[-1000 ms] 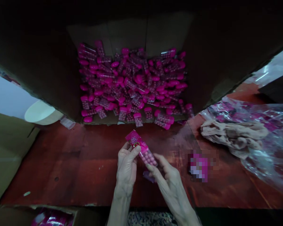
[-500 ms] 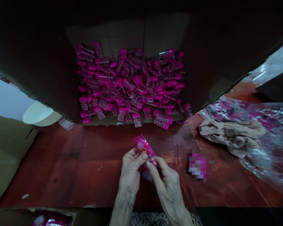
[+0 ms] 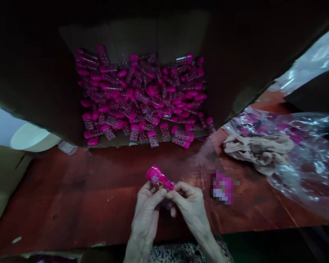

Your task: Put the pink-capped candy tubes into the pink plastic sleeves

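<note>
Over the table, a shiny pink printed packet (image 3: 159, 178) is held between both hands. My left hand (image 3: 146, 210) pinches its left side, thumb on top near a yellow ring-shaped mark. The fingers of my right hand (image 3: 190, 204) are closed on its lower right end. My fingertips hide that end, and what lies beneath the packet is hard to make out. Just beyond the hands, many small clear bottles with bright pink caps and pink balls inside (image 3: 153, 138) lie heaped in a large cardboard box (image 3: 230, 73) tipped on its side.
A pixelated pink item (image 3: 223, 189) lies on the red table (image 3: 71, 197) to the right. Further right are a crumpled pale cloth (image 3: 260, 149) and clear plastic bags (image 3: 304, 171). At left are a white bowl (image 3: 34, 138), a clear plastic cup (image 3: 67, 147) and a cardboard box (image 3: 5, 179).
The view has shifted slightly to the right. The packet has tilted flatter, and my right fingers have curled over its lower end, covering the pink balls seen there before.
</note>
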Demonstrator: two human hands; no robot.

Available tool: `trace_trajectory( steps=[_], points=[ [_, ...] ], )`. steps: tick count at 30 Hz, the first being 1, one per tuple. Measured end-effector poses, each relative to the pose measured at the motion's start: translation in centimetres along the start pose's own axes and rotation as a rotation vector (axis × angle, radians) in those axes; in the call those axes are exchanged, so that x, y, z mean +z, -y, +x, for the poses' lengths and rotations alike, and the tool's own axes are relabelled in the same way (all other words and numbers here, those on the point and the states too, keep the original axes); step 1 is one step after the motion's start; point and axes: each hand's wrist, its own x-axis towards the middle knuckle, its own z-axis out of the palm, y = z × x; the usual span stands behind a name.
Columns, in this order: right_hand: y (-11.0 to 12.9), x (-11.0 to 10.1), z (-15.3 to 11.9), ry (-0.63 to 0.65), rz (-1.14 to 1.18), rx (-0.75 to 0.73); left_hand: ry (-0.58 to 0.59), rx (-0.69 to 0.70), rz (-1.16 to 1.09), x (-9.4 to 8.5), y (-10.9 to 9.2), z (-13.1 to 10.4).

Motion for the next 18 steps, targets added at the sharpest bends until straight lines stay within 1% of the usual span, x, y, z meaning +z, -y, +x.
trace_trajectory(
  steps=[2,4,7,9,10,11,12,13,14,15,16,17,18],
  points=[
    [-0.3,0.2,-0.2,0.036,-0.019,0.02,-0.056,0.006,0.007,-0.4,-0.1,-0.4],
    [-0.7,0.5,-0.4,0.065,-0.05,0.039,-0.079,-0.002,0.02,-0.6,-0.2,-0.8],
    [-0.9,0.8,-1.0,0.108,-0.099,0.029,-0.117,-0.014,0.027,-0.5,0.0,-1.2],
    [-0.5,0.4,-1.2,0.177,-0.181,-0.038,-0.163,0.001,0.023,-0.4,0.0,-1.3],
    [0.0,-0.1,-1.2,0.208,-0.247,-0.093,-0.192,0.012,0.02,-0.6,-0.1,-1.3],
    [0.6,-0.9,-1.0,0.213,-0.328,-0.164,-0.225,0.025,0.017,-1.1,-0.4,-1.5],
    [1.4,-2.1,-0.6,0.183,-0.426,-0.252,-0.264,0.04,0.019,-1.9,-0.9,-1.8],
    [2.3,-3.6,0.0,0.084,-0.527,-0.342,-0.314,0.054,0.029,-3.0,-1.5,-2.3],
    [3.2,-5.4,0.8,-0.066,-0.64,-0.454,-0.368,0.075,0.051,-4.4,-2.4,-3.1],
    [4.1,-7.5,1.9,-0.261,-0.772,-0.585,-0.426,0.093,0.09,-6.0,-3.3,-4.2],
    [4.9,-9.7,3.2,-0.408,-0.922,-0.693,-0.489,0.087,0.138,-7.7,-4.3,-5.4],
    [5.4,-12.0,4.5,-0.527,-1.073,-0.758,-0.553,0.126,0.181,-9.3,-5.3,-6.9],
    [5.8,-14.1,5.9,-0.629,-1.204,-0.775,-0.598,0.141,0.217,-10.7,-6.1,-8.5]
  ],
)
